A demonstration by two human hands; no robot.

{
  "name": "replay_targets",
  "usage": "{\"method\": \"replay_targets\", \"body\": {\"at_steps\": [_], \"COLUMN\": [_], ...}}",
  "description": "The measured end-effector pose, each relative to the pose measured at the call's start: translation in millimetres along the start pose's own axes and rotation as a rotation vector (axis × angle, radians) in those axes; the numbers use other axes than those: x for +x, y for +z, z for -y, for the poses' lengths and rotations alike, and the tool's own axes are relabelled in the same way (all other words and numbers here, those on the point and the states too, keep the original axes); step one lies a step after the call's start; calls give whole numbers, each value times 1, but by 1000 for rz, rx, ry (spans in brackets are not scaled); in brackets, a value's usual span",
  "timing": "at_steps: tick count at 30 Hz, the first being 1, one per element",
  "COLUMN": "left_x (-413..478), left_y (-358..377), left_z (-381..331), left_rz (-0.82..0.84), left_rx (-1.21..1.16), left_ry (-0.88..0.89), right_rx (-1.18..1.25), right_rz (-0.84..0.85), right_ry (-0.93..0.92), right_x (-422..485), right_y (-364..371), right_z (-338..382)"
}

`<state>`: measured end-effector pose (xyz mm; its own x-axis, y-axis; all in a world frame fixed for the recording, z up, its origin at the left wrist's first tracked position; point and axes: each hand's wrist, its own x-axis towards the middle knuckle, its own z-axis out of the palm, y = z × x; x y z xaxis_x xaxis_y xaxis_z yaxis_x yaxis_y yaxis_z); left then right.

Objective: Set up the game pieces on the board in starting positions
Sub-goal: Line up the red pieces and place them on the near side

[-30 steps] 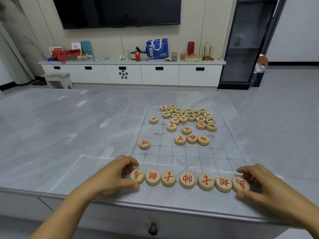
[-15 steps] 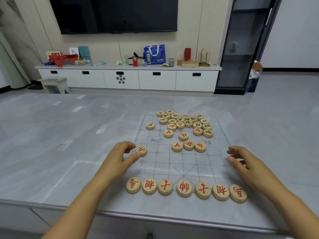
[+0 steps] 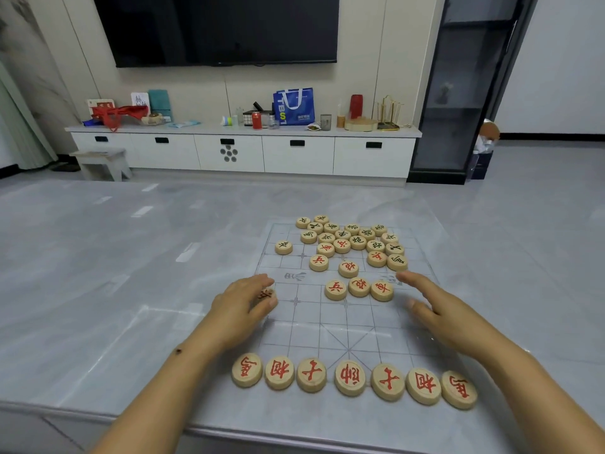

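A red-marked xiangqi piece [image 3: 265, 293] is pinched in the left grip [image 3: 242, 299] at the left edge of the transparent board [image 3: 307, 326], near its midline; the right grip [image 3: 442, 312] is held wide, fingers straight, just right of three red pieces [image 3: 359, 286] laid side by side; a row of seven red pieces [image 3: 349, 377] is lined along the near edge; a loose heap of pieces [image 3: 347, 237], red and black, is gathered at the far end. The board is laid on a grey marbled worktop [image 3: 114, 273]. On a white cabinet [image 3: 294, 155] beyond, a blue tote bag [image 3: 294, 106] is stood, its contents hidden, near a red can [image 3: 256, 120]; a dark television [image 3: 222, 27] is mounted above.
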<state>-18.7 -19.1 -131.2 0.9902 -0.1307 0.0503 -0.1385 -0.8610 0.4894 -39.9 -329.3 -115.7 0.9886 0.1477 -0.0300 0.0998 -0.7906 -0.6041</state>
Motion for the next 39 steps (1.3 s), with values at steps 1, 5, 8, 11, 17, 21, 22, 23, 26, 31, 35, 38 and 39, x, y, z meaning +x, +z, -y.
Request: {"method": "replay_targets", "body": {"at_steps": [1,5,8,11,17,21,22,23,26,31,35,38,39], "left_x": [1,1,0,3,4,1,1,1,-1,1,9,13,13], "left_y": [0,-47,-60,-28,-16,-12,-12,-11,-8,-5,-9,-10,-10], "left_z": [0,0,9,4,2,2,0,-1,-8,-8,4,10,10], "left_rz": [-48,-772,-760,-299,-124,-38,-33,-29,7,-17,-78,-61,-58], "left_rx": [27,-845,-623,-138,-143,-30,-29,-33,-15,32,35,7,2], "left_ry": [2,-157,-169,-144,-131,-129,-110,-78,24,-5,-212,-280,-289], "right_rx": [-25,-118,-169,-218,-253,-262,-267,-270,-272,-201,-163,-94,-95], "right_rz": [26,105,132,162,161,155,154,151,134,95,84,32,11], "right_ry": [-12,-88,-107,-106,-104,-99,-95,-88,-63,-27,-74,-97,-97], "right_x": [3,11,16,19,16,10,7,5,-5,-20,-30,-35,-37], "right_y": [1,7,12,13,10,6,4,2,-4,-9,-9,-11,-11], "right_z": [2,7,10,10,8,5,4,3,-1,-5,-8,-10,-10]}}
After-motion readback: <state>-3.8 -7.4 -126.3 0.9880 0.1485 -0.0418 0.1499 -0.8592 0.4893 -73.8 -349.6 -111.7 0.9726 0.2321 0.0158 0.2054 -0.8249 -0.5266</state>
